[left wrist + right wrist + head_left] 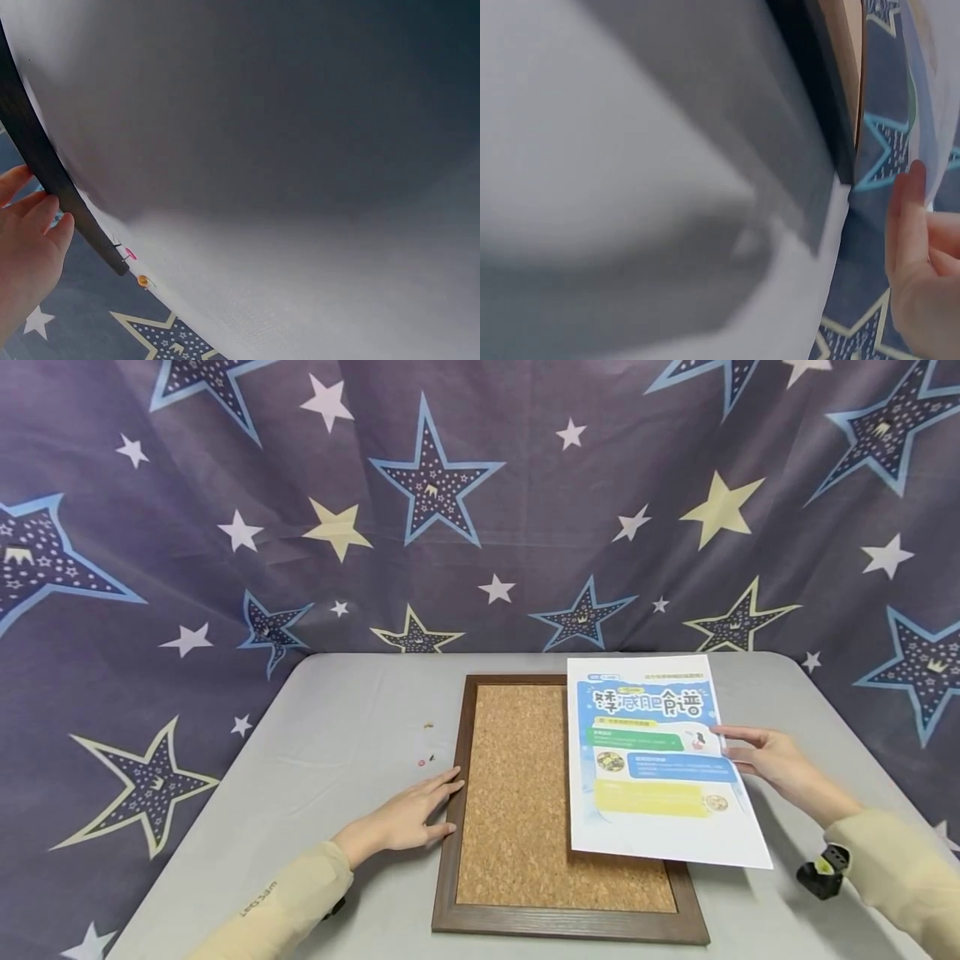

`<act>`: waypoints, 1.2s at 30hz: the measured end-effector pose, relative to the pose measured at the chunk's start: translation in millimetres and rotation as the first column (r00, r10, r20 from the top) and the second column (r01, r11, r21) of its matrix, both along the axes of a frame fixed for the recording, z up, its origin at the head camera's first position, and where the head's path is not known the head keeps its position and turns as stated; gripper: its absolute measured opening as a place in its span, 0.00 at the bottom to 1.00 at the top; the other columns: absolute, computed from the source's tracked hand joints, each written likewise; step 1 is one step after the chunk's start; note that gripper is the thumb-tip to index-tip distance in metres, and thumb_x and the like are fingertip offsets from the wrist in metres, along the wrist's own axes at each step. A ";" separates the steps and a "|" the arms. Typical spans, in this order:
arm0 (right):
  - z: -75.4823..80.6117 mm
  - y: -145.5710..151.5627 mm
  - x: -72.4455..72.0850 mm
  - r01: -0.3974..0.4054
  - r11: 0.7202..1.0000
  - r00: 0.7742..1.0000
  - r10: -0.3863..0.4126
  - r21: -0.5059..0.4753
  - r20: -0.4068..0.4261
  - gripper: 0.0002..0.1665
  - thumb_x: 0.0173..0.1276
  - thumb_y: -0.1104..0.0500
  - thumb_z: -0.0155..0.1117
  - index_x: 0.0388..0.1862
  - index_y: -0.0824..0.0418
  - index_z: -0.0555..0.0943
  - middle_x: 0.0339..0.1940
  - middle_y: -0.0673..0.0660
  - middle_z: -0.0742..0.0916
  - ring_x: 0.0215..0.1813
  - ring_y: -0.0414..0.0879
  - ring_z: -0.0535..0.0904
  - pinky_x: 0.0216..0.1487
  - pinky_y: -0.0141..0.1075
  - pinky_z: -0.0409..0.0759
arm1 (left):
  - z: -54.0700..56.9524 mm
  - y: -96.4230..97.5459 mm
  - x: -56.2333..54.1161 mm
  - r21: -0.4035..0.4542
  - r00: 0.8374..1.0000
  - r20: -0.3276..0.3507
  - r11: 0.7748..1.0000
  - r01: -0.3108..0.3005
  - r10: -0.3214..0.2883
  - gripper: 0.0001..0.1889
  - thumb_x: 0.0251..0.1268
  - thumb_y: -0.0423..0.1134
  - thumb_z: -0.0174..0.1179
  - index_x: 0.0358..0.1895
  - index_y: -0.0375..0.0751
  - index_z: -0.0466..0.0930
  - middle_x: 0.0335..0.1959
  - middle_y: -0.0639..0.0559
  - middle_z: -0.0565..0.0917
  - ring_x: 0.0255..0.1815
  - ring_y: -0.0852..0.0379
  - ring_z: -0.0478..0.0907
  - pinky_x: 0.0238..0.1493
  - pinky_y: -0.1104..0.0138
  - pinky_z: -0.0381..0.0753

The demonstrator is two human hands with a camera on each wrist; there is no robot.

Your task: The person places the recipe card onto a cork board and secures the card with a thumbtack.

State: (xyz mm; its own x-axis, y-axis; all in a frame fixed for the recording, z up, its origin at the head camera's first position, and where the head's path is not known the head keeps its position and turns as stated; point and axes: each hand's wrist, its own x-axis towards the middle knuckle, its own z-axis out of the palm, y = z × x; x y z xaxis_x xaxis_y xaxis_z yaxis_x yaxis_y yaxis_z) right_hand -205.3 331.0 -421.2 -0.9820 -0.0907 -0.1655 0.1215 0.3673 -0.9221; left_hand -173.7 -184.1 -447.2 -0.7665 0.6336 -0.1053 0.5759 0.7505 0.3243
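Note:
A corkboard with a dark wooden frame lies on the table. My left hand rests its fingertips against the frame's left side; in the left wrist view its fingers lie along the dark frame edge. At the right, my right hand pinches the right edge of a printed paper sheet with blue, green and yellow blocks. The sheet is held tilted over the board's right part and hides much of it. In the right wrist view, the fingers press against the sheet's edge.
Small push pins lie on the table left of the board, among them a pink one and an orange one. The grey table ends at a star-patterned cloth behind it.

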 end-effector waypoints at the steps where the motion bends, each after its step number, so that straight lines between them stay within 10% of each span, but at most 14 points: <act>1: 6.0 -8.2 3.1 -0.009 1.000 1.000 0.009 0.016 -0.010 0.28 0.62 0.67 0.53 0.60 0.77 0.61 0.52 0.71 0.73 0.36 0.36 0.80 0.40 0.32 0.78 | -0.1 0.0 -0.1 -0.001 1.000 0.000 1.000 -0.001 0.001 0.33 0.63 0.54 0.48 0.66 0.40 0.54 0.70 0.48 0.47 0.68 0.49 0.49 0.64 0.54 0.53; 36: -2.0 -112.6 2.6 -0.044 0.994 0.998 0.049 -0.103 0.047 0.26 0.58 0.73 0.52 0.57 0.78 0.64 0.50 0.77 0.74 0.35 0.41 0.80 0.38 0.33 0.79 | 1.8 1.5 -0.3 -0.015 0.999 -0.031 1.000 0.007 -0.007 0.33 0.61 0.52 0.50 0.65 0.38 0.56 0.69 0.46 0.50 0.67 0.48 0.51 0.63 0.54 0.54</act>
